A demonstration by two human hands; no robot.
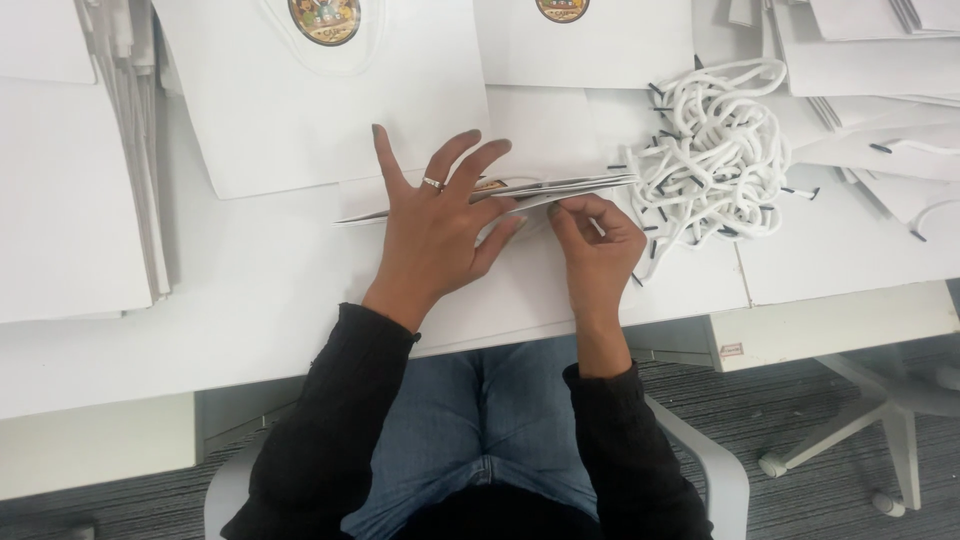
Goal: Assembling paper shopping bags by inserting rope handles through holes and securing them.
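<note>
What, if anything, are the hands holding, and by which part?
The left hand presses the folded white paper bag flat; the right hand pinches its lower edge.

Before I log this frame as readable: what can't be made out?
- Right hand fingertips: curled under the folded white bag, head view, so the grip is hidden.
- Round emblems: cut by top edge.
- Cord pile: tangled, count unclear.
- Left hand covers the bag's middle.

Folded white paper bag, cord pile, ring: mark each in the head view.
folded white paper bag (590,183), head view, on its flattened edge right of the left hand.
pile of white cords (715,150), head view, on the tangle's middle.
ring (432,183), head view, on the band on a left-hand finger.
</note>
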